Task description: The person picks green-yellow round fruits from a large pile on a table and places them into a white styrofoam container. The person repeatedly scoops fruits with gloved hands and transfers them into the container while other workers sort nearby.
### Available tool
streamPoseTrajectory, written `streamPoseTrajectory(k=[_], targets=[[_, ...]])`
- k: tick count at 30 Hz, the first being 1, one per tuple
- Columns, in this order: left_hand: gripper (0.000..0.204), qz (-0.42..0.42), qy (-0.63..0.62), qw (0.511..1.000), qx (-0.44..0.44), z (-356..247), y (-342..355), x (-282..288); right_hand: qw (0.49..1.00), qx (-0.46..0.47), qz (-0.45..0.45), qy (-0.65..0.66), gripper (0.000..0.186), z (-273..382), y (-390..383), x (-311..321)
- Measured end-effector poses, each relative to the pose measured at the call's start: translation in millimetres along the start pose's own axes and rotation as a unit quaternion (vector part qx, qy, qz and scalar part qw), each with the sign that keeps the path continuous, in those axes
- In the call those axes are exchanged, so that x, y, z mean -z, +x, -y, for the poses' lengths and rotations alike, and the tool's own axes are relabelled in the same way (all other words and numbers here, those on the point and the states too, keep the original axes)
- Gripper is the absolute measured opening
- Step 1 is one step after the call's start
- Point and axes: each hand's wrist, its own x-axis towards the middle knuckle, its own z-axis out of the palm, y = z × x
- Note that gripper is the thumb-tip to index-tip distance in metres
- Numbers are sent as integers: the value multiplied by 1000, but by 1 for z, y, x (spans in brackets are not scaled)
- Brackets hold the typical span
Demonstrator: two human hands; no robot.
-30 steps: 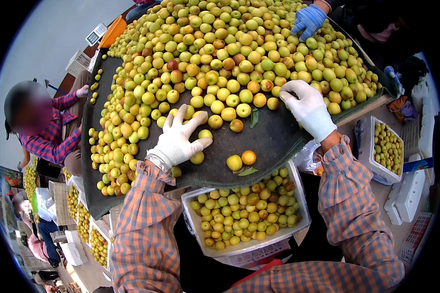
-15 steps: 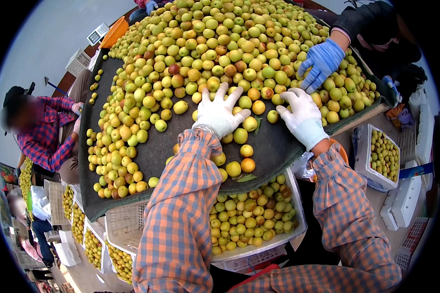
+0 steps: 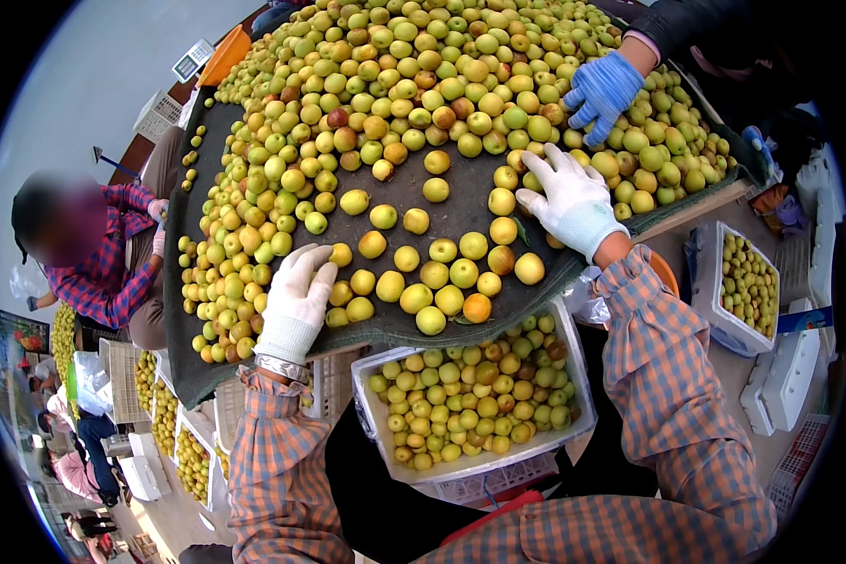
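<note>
Fruit [image 3: 463, 274] is spread on the dark cloth [image 3: 469, 199]; near its left and right edges, the left hand [image 3: 298, 293] and right hand [image 3: 571, 199] are held half open, nothing visibly gripped, seemingly so rolling is checked

1. Between the left hand [image 3: 298, 293] and right hand [image 3: 571, 201], bare dark cloth [image 3: 470, 201] leaves gaps, broken by scattered fruit [image 3: 415, 221]
2. Beyond, the fruit heap [image 3: 423, 86] blocks any low pass
3. A co-worker's blue-gloved hand [image 3: 604, 92] stands just beyond the right hand
4. Above the white crate [image 3: 484, 462], open air lies between the forearms
</note>
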Motion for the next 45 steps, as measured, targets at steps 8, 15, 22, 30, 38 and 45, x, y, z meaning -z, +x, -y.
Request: streamPoseTrajectory(k=[8,15,22,30,38,45], targets=[[42,26,-145,983,110,19,1,-24,960,183,151,145,54,29,-3,9],[40,13,-152,981,121,26,1,-23,856,30,194,479,44,22,3,59],[44,77,133,988,-2,51,0,-10,970,-11,218,102,44,8,0,53],[66,215,-336,897,188,-32,18,-6,879,80,323,343,47,38,0,35],[79,303,-463,819,151,-25,36,-21,803,47,372,463,52,49,3,32],[71,368,-545,740,144,-42,44,-44,721,19,416,554,57,61,-4,37]])
